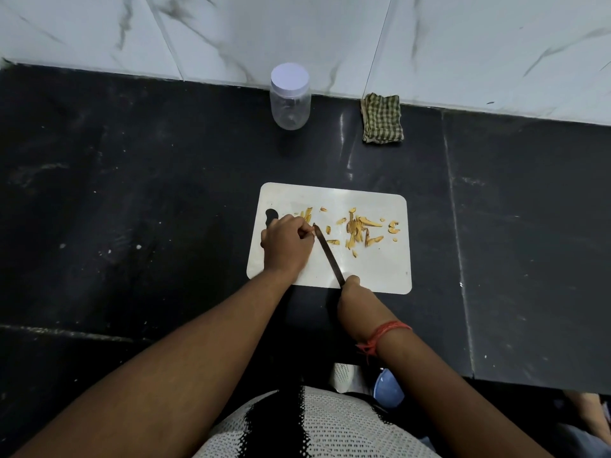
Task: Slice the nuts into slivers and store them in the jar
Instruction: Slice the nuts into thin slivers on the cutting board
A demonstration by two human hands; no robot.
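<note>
- Left hand (287,241), fingers curled, pinches a small nut piece at the fingertips on the white rounded plastic cutting board (377,272); the piece itself is mostly hidden.
- Right hand (350,289) grips the handle of a thin dark-bladed knife (329,254), tip beside the left fingertips.
- Pale yellow-brown nut slivers (358,229) lie scattered across the board's far half.
- Clear plastic jar with white lid (290,99) stands well apart at the wall, lid on.
- Judgement: slivers are light, brittle and easily scattered; better gathered by scraping with the blade than pinched singly.
- Nut likely hard and prone to slipping; pin it low, fingertips tucked back.
</note>
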